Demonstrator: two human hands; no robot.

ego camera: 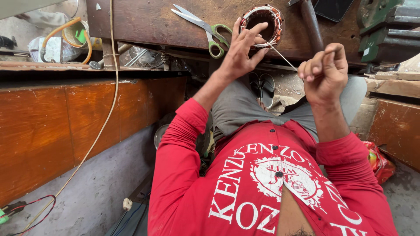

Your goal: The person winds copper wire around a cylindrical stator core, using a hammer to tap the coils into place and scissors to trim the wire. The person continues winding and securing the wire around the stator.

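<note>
Left hand: left hand [243, 51] is spreading its fingers against the wound motor stator [262, 24], touching its rim.
Right hand: right hand [324, 72] is curling closed, pinching a taut white thread [283, 58] running from the stator.
Stator: sitting on the wooden counter [144, 19].
Nearby: green-handled scissors [205, 28] are lying just beside it.

The left hand [241, 52] covers part of the wound coil ring [262, 22]; beyond the right hand [324, 72], the green vise [387, 26] is cut off.

Red long-sleeved buttoned shirt [262, 183], white print, grey trousers [238, 107]
</note>
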